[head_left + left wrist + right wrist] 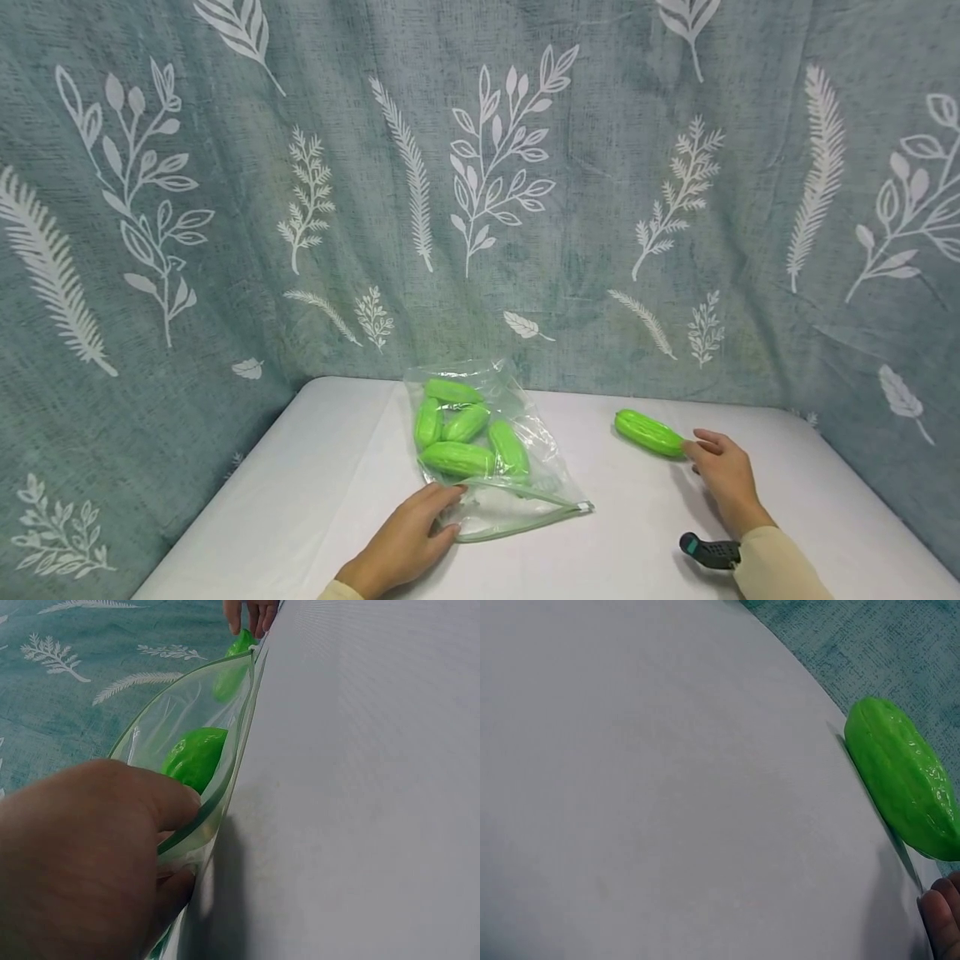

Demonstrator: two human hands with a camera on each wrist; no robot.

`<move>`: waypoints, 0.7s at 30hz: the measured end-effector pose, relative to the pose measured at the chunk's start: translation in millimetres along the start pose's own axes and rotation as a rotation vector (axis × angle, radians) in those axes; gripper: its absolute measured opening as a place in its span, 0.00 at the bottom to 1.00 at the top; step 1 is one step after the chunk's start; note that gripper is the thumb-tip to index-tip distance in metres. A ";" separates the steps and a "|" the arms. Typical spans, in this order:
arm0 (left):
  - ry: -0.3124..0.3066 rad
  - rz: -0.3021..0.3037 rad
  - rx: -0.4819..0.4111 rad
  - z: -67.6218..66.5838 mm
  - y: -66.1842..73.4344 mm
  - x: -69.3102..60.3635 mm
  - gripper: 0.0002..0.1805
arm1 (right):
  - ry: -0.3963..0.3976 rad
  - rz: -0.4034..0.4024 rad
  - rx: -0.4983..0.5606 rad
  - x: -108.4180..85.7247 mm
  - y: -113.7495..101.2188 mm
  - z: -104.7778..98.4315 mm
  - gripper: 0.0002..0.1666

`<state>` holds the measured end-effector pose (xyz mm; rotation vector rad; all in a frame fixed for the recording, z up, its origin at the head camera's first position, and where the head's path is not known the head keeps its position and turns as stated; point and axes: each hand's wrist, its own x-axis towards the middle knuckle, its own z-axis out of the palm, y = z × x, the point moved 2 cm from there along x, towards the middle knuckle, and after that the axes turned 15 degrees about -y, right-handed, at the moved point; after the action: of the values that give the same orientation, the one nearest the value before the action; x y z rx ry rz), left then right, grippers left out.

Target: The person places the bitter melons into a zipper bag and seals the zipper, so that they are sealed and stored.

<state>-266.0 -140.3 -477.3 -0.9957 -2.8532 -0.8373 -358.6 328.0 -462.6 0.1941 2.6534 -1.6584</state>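
A clear zip bag (551, 454) lies on the table with several glossy green bitter melons (457, 458) inside, its mouth gaping toward the near side. My left hand (408, 533) holds the left end of that mouth, fingers at the upper rim and thumb lower down; the left wrist view shows the green-edged opening (244, 720) beyond the hand (90, 847). To the right, one separate bitter melon (648, 433) has its near end pinched by my right hand (723, 475). Only a few fingertips (941, 915) of that hand appear below the melon (900, 772) in the right wrist view.
A white cloth covers the table (300, 467). Behind it and along the sides hangs a blue-green curtain (570, 317) with white leaf prints. A black device (708, 552) is worn on the right wrist, by the beige sleeve (780, 567).
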 end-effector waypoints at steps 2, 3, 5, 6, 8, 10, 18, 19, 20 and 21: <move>-0.005 -0.007 -0.006 0.7 -0.5 -0.5 0.26 | -0.013 -0.002 0.004 0.3 -1.1 1.1 0.40; -0.007 -0.008 -0.005 1.0 -0.7 -0.5 0.26 | -0.019 -0.005 0.003 0.8 -1.4 1.6 0.40; -0.006 -0.001 -0.001 1.5 -1.0 -0.4 0.26 | -0.027 -0.014 0.000 1.8 -1.8 2.4 0.40; -0.004 0.005 0.004 1.7 -1.2 -0.2 0.26 | -0.029 -0.018 -0.007 2.3 -1.7 2.8 0.40; 0.002 0.015 0.015 1.7 -1.3 1.0 0.26 | -0.033 -0.032 -0.028 4.8 -1.9 3.3 0.40; 0.006 0.020 0.023 1.7 -1.5 1.9 0.26 | -0.035 -0.037 -0.060 7.1 -2.2 4.2 0.40; 0.004 0.006 0.023 1.4 -0.5 0.0 0.26 | -0.068 -0.036 -0.155 13.8 -2.9 11.5 0.43; 0.002 0.007 0.024 1.1 -0.2 -0.1 0.26 | -0.066 -0.035 -0.159 14.0 -3.1 12.1 0.44; 0.003 0.010 0.025 0.5 0.0 0.1 0.26 | -0.063 -0.034 -0.163 14.3 -3.2 12.6 0.44; 0.004 0.013 0.028 0.1 0.0 0.3 0.26 | -0.058 -0.033 -0.164 14.7 -3.4 13.1 0.44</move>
<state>-266.2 -140.1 -477.3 -1.0071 -2.8435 -0.7946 -374.3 316.3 -466.4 0.0995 2.7459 -1.4211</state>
